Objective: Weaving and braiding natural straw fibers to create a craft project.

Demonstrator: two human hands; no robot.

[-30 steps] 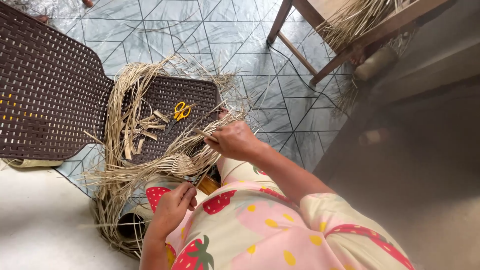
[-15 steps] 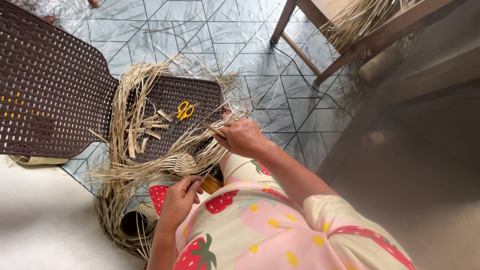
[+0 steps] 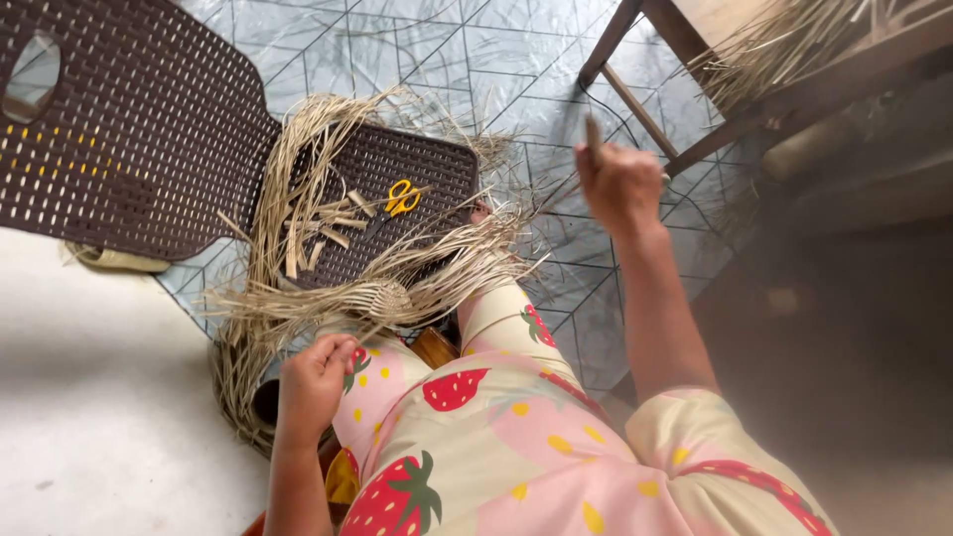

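Note:
My right hand (image 3: pixel 620 182) is raised to the right, fingers closed on a thin straw strand (image 3: pixel 593 132) that sticks up from the fist. My left hand (image 3: pixel 314 377) rests low on my lap, closed on the small woven straw piece (image 3: pixel 375 298) at the knee. Loose dry straw fibres (image 3: pixel 298 189) fan out from that piece over the floor. I wear strawberry-print clothes (image 3: pixel 496 447).
A dark perforated plastic chair (image 3: pixel 139 139) lies flat on the tiled floor (image 3: pixel 496 69), with yellow scissors (image 3: pixel 401 196) and short cut straw bits (image 3: pixel 323 226) on its seat. A wooden chair (image 3: pixel 695 60) loaded with straw stands at the upper right. A white floor patch (image 3: pixel 89 397) is at the left.
My right hand has swung up and to the right, away from the woven piece, pulling a strand with it. My left hand stays at the knee.

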